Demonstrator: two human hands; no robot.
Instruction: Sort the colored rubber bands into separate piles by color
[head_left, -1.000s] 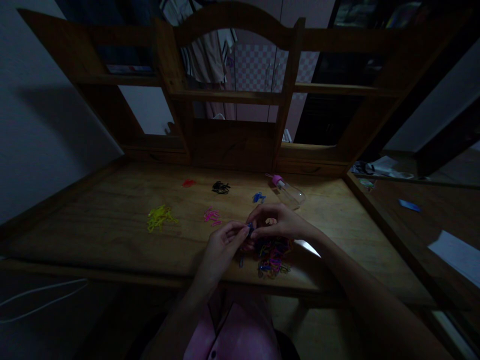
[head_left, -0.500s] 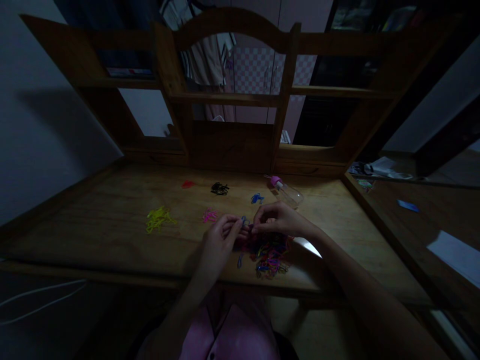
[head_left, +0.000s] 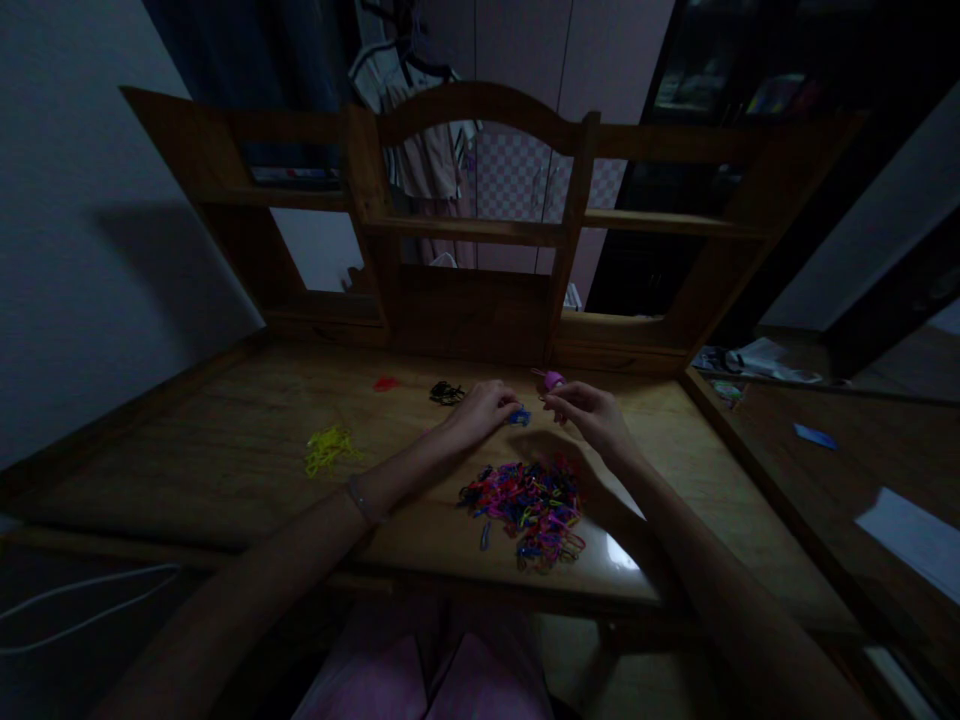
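Note:
My left hand (head_left: 484, 410) reaches over the desk with its fingers pinched together at the small blue pile (head_left: 519, 415). Whatever lies between those fingertips is too small and dark to make out. To the right, my right hand (head_left: 589, 412) is raised in a pinch in front of the bottle's pink cap (head_left: 553, 380), and I cannot tell what it holds. Nearer to me lies a mixed heap of small coloured loops (head_left: 525, 500) that look like rubber bands. A greyish-blue piece (head_left: 485, 536) sits apart at its lower left.
Sorted by colour, a yellow pile (head_left: 328, 450), a red pile (head_left: 385, 384) and a black pile (head_left: 445, 393) lie on the wooden desk (head_left: 225, 470). A wooden shelf (head_left: 465, 230) rises behind. Paper (head_left: 911, 535) lies on the surface at right.
Both hands have moved forward from above the mixed heap and apart. The left now reaches the blue pile, its arm covering the pink pile. My view has tilted up slightly.

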